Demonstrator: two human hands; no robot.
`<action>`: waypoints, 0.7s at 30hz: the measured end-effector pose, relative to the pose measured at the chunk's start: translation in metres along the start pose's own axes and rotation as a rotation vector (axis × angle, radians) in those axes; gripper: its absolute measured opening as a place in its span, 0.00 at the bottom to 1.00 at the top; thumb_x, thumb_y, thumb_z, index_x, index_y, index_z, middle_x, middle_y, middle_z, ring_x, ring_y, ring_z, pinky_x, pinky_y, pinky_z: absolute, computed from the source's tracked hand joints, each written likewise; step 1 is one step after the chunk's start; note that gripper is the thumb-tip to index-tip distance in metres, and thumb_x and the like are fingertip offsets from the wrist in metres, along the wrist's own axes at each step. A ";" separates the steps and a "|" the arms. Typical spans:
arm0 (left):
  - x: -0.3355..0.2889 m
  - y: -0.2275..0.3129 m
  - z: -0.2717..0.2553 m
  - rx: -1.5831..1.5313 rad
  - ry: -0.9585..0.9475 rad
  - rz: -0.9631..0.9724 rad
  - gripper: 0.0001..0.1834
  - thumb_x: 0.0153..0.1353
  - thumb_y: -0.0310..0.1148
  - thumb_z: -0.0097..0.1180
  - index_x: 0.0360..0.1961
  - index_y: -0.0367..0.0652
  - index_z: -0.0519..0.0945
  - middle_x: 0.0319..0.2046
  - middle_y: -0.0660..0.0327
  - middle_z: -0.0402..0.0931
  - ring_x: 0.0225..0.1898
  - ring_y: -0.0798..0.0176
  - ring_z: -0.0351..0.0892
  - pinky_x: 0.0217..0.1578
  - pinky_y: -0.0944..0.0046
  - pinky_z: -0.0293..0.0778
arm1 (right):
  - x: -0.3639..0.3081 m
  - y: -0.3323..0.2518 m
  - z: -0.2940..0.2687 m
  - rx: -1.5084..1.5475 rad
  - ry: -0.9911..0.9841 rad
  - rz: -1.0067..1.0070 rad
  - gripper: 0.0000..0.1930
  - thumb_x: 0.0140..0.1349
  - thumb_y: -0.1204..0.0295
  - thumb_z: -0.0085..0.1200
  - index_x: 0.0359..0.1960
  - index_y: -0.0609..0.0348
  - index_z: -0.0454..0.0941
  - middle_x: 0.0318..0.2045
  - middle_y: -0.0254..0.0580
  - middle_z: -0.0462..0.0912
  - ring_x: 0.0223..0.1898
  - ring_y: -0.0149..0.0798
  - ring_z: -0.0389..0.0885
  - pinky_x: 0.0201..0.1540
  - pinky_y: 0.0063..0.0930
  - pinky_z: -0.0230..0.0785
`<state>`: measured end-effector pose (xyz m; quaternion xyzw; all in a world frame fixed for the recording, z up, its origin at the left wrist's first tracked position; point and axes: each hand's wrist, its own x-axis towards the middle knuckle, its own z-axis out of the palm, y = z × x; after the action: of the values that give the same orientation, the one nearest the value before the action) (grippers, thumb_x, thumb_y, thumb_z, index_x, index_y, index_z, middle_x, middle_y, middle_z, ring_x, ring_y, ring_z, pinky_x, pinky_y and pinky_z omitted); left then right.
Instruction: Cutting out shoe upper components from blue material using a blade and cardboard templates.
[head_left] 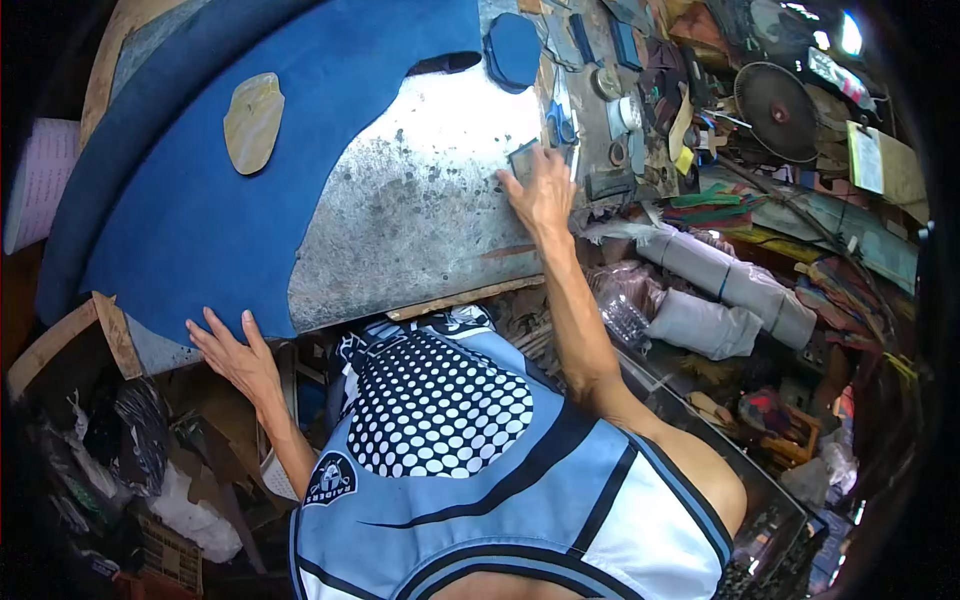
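Observation:
A large sheet of blue material [225, 215], which looks like leather or suede, covers the left of a worn metal-topped table [400, 210]. My left hand [238, 355] rests at its near edge, fingers spread and flat. A tan, rounded pattern piece [254, 125] lies on the sheet. At the table's right side my right hand [546, 192] reaches out, thumb apart from the fingers, beside a small dark rectangular piece [523, 157]. Blue-handled scissors [562, 126] lie just beyond that hand. Farther up sits a stack of blue cut pieces [512, 52].
The sheet's far-left part forms a thick roll [75, 205]. Rolls of tape [606, 84] and small tools crowd the table's right end. Beyond stand a round fan [778, 112] and a clipboard [866, 158]. Wrapped rolls [730, 285] lie at right; plastic bags [195, 515] at lower left.

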<state>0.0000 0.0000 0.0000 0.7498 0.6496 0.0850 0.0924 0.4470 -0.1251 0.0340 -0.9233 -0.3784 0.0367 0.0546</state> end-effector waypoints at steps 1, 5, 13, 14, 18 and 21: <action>-0.004 0.014 0.001 -0.016 0.015 0.022 0.37 0.69 0.50 0.53 0.72 0.42 0.61 0.73 0.38 0.47 0.73 0.33 0.49 0.68 0.35 0.50 | 0.002 0.018 -0.004 0.008 0.003 0.011 0.36 0.54 0.57 0.68 0.62 0.61 0.71 0.57 0.59 0.72 0.57 0.59 0.71 0.58 0.58 0.63; 0.002 0.030 -0.006 -0.026 0.038 0.084 0.36 0.69 0.48 0.54 0.70 0.39 0.62 0.72 0.37 0.50 0.72 0.33 0.51 0.67 0.37 0.52 | -0.004 0.037 0.005 0.087 0.062 0.014 0.33 0.55 0.59 0.68 0.59 0.63 0.74 0.54 0.61 0.74 0.54 0.61 0.72 0.57 0.51 0.66; -0.012 -0.024 -0.049 -0.024 0.107 -0.075 0.34 0.64 0.45 0.60 0.64 0.33 0.68 0.68 0.34 0.57 0.70 0.33 0.56 0.67 0.41 0.54 | -0.017 -0.034 -0.003 0.390 -0.207 0.142 0.29 0.58 0.62 0.66 0.59 0.66 0.75 0.53 0.57 0.81 0.54 0.50 0.80 0.59 0.40 0.70; -0.012 -0.029 -0.046 -0.046 0.127 -0.072 0.35 0.63 0.45 0.61 0.64 0.33 0.69 0.68 0.34 0.57 0.70 0.34 0.56 0.67 0.42 0.54 | -0.021 -0.028 -0.011 0.416 -0.152 0.120 0.30 0.59 0.62 0.66 0.60 0.65 0.74 0.54 0.56 0.81 0.57 0.46 0.79 0.61 0.38 0.68; -0.025 -0.017 -0.025 -0.139 0.141 -0.157 0.36 0.63 0.47 0.61 0.65 0.36 0.68 0.70 0.35 0.53 0.71 0.31 0.51 0.67 0.36 0.51 | -0.011 0.039 -0.025 0.617 -0.143 0.124 0.32 0.59 0.59 0.68 0.62 0.64 0.74 0.50 0.46 0.82 0.45 0.35 0.79 0.49 0.29 0.71; -0.035 -0.015 -0.018 -0.195 0.175 -0.190 0.33 0.65 0.46 0.57 0.65 0.36 0.68 0.70 0.36 0.54 0.72 0.33 0.49 0.68 0.36 0.49 | -0.008 0.052 -0.029 0.646 -0.080 0.087 0.33 0.60 0.60 0.68 0.63 0.66 0.72 0.43 0.40 0.80 0.39 0.30 0.74 0.44 0.25 0.69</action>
<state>-0.0238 -0.0316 0.0129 0.6624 0.7117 0.2034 0.1155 0.4804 -0.1693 0.0567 -0.8715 -0.3091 0.1934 0.3280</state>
